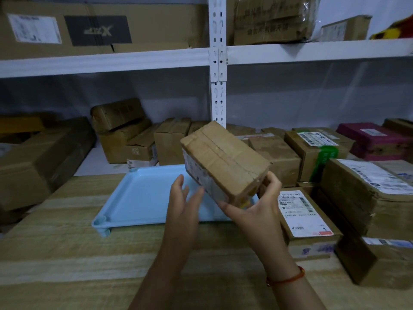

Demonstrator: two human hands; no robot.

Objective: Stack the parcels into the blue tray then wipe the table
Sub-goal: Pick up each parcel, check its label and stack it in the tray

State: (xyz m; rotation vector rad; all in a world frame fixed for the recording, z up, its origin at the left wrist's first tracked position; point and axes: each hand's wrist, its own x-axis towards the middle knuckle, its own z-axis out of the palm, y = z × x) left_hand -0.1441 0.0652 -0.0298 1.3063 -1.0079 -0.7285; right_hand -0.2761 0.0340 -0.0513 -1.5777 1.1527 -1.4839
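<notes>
A brown cardboard parcel point(225, 161) is held tilted in the air above the right half of the light blue tray point(138, 198), which lies on the wooden table. My right hand point(257, 204) grips the parcel's near right corner from below. My left hand point(183, 198) is open beside the parcel's labelled left face, fingers spread and close to it; whether they touch it is unclear. Nothing lies in the visible part of the tray.
More parcels lie on the table to the right: one with a white label point(306, 220), a big taped one point(368, 195), a smaller one point(377, 260). Boxes point(125, 135) crowd the shelf behind the tray. A white shelf upright point(218, 90) stands behind.
</notes>
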